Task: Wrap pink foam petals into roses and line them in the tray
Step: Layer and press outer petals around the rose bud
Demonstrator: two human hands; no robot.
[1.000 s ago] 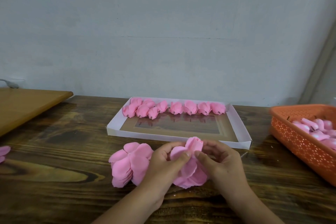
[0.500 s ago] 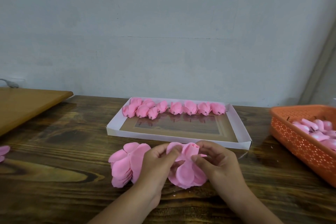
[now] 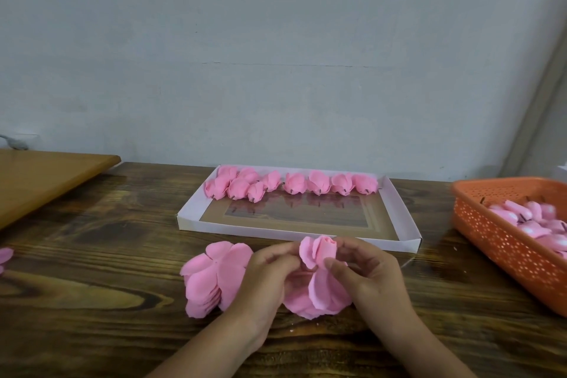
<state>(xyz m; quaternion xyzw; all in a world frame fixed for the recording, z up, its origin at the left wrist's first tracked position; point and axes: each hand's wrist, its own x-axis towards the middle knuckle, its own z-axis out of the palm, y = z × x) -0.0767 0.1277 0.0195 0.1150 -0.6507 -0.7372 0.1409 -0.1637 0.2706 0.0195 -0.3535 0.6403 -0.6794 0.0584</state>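
A half-wrapped pink foam rose (image 3: 319, 258) stands between my two hands just in front of the tray, its loose outer petals hanging below. My left hand (image 3: 267, 282) pinches it from the left side. From the right, my right hand (image 3: 368, 273) curls its thumb and fingers round the bud. A stack of flat pink petals (image 3: 211, 279) lies on the table to the left of my left hand. The white tray (image 3: 408, 224) holds a row of several finished roses (image 3: 294, 183) along its far edge.
An orange perforated basket (image 3: 503, 230) with several pink buds stands at the right edge. A lighter wooden board (image 3: 46, 175) lies at the far left. One stray pink petal (image 3: 5, 256) sits at the left border. A grey wall rises behind the table.
Both hands have turned and lifted the rose a little; another petal is folded up against the bud, and the bud now stands taller between the fingers.
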